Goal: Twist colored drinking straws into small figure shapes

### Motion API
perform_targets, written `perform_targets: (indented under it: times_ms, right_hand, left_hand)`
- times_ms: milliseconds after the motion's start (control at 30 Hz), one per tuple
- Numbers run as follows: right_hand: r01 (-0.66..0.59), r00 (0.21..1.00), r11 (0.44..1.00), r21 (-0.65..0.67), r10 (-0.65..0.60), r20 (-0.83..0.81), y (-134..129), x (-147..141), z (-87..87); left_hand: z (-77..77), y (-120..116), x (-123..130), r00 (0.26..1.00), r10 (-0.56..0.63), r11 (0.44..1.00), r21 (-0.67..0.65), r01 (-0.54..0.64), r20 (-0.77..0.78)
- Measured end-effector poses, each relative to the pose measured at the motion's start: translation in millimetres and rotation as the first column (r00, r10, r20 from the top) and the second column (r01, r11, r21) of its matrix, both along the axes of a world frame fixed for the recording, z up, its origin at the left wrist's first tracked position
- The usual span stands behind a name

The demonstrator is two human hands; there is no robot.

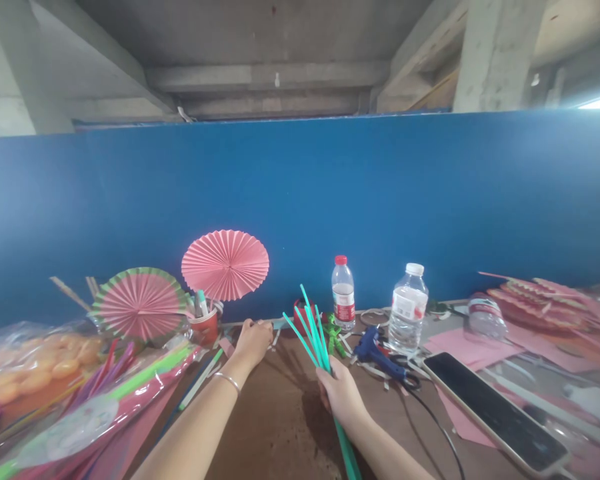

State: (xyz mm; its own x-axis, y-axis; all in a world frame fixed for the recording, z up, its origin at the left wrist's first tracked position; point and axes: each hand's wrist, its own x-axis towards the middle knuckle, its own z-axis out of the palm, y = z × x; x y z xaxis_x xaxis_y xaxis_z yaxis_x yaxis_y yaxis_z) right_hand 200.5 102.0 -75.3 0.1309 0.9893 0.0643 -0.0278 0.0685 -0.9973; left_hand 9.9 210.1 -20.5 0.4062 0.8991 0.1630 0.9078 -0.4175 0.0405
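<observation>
Over the near edge of the desk (275, 433), the right hand (344, 397) clamps the green sticks (347, 450) mid-length, apparently to keep them bundled while their tips splay. Beyond, the glue gun (380, 355) lies within easy reach, and the left hand (253, 343) extends towards the far edge, its fingers bent, though whether they pinch anything I can't tell. Along that edge, the cup (205, 327) keeps pens upright, seemingly for quick picking.

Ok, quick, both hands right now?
Left hand: fingers curled over the table; can't tell if it holds anything.
Right hand: grip closed around a bundle of teal sticks.
</observation>
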Motion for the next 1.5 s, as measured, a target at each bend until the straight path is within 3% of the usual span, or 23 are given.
perform_targets:
  times_ms: [200, 333, 467, 633, 667, 700, 767, 867, 967, 1167, 1333, 1500]
  right_hand:
    - [-0.012, 1.000, 1.000, 0.009, 0.012, -0.011, -0.7, -0.4, -0.4]
    - [-0.025, 0.999, 0.999, 0.025, 0.026, -0.040, -0.5, 1.4, 1.9]
    - [-0.050, 0.995, 0.999, 0.009, 0.050, -0.081, -0.9, -0.1, 7.3]
    - [-0.116, 0.985, 0.993, 0.008, 0.116, -0.131, -21.3, -29.6, 20.9]
    - [-0.153, 0.979, 0.988, 0.007, 0.153, -0.135, -27.7, -37.6, 22.3]
    - [-0.202, 0.970, 0.979, -0.005, 0.199, -0.142, -33.9, -44.9, 22.9]
    - [-0.267, 0.957, 0.963, 0.026, 0.269, -0.108, -44.0, -55.2, 21.6]
    - [-0.243, 0.969, 0.965, 0.099, 0.238, 0.057, -49.7, -57.2, 17.7]
    - [-0.254, 0.959, 0.961, 0.110, 0.236, 0.155, -46.9, -50.8, 16.7]
    - [-0.242, 0.959, 0.967, 0.076, 0.227, 0.167, -39.6, -45.0, 17.5]
    - [-0.213, 0.965, 0.976, -0.039, 0.217, 0.151, -40.0, -42.8, 19.2]
    - [-0.119, 0.991, 0.990, -0.081, 0.124, 0.058, -39.1, -41.7, 18.7]
  left_hand:
    - [12.7, -13.9, -11.8, 0.975, 0.064, 0.997, -0.066, -0.051, 0.211]
    - [24.0, -23.5, -13.1, 0.882, 0.182, 0.982, -0.118, -0.144, 0.435]
    - [29.7, -54.9, 2.2, 0.714, 0.252, 0.965, -0.221, -0.139, 0.653]
    - [16.7, -128.3, 31.6, 0.535, 0.303, 0.905, -0.414, 0.097, 0.788]
    - [12.6, -139.3, 35.2, 0.416, 0.345, 0.845, -0.471, 0.253, 0.842]
    - [8.4, -147.0, 37.4, 0.309, 0.411, 0.802, -0.501, 0.325, 0.858]
    - [0.4, -152.8, 37.3, 0.161, 0.476, 0.799, -0.501, 0.333, 0.865]
    - [-8.5, -145.4, 28.7, 0.050, 0.475, 0.832, -0.467, 0.298, 0.879]
    - [-13.9, -134.9, 17.5, 0.043, 0.488, 0.828, -0.478, 0.294, 0.872]
    - [-19.1, -127.1, 4.4, 0.119, 0.432, 0.872, -0.447, 0.201, 0.894]
    - [-19.2, -117.8, -4.3, 0.274, 0.351, 0.916, -0.389, 0.097, 0.895]
    - [-15.0, -104.8, -32.1, 0.441, 0.317, 0.945, -0.317, -0.076, 0.840]
